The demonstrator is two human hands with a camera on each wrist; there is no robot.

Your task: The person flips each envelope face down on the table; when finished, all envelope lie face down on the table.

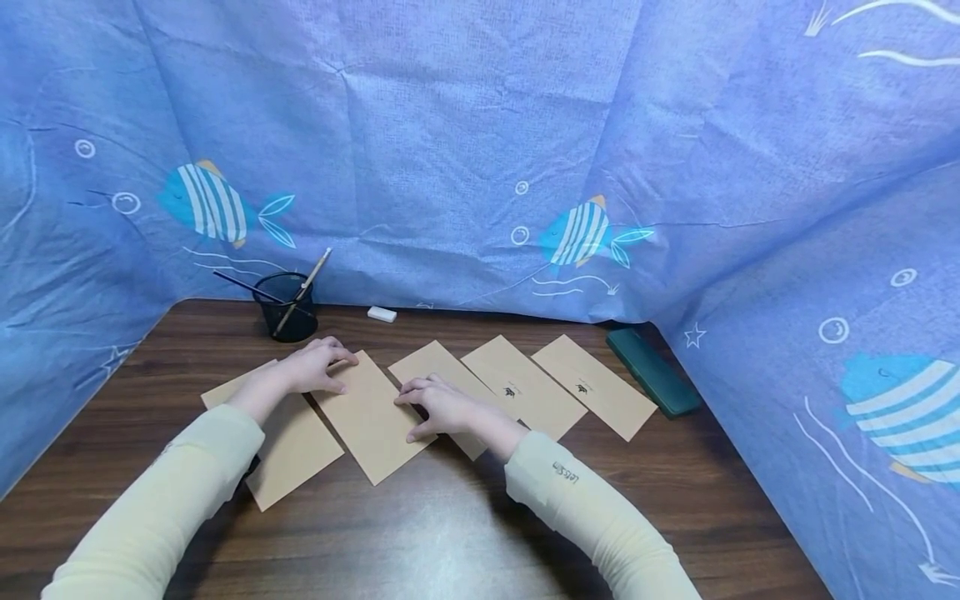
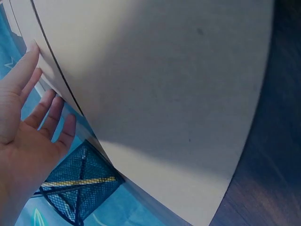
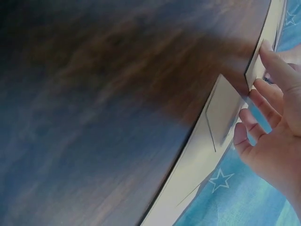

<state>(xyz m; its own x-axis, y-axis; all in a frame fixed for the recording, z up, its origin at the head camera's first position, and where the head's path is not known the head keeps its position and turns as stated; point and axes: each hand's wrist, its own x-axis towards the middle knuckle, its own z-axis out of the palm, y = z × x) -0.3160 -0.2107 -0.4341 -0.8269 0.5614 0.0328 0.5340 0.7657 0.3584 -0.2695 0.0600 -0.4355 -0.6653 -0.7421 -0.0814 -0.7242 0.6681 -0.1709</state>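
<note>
Several tan kraft-paper envelopes lie in a row on the table. My left hand [image 1: 318, 367] rests at the far left edge of the second envelope [image 1: 375, 421], fingertips on the paper. At the same envelope's right edge, my right hand [image 1: 444, 406] touches it with thumb and fingers spread. Neither hand's fingers are curled round anything. Under my left forearm lies the leftmost envelope [image 1: 296, 454], partly covered; it fills much of the left wrist view. My right hand and wrist partly hide the third envelope [image 1: 432, 360]. Two more envelopes [image 1: 525, 387] [image 1: 596, 387] at the right bear small black prints.
A black mesh pen cup [image 1: 288, 321] with a pencil [image 1: 307, 287] and a dark stick stands at the back left. Beside it lies a white eraser [image 1: 382, 314]. A dark green case [image 1: 652, 372] sits at the right edge. Blue fish-print cloth [image 1: 465, 150] surrounds the table [image 1: 420, 533].
</note>
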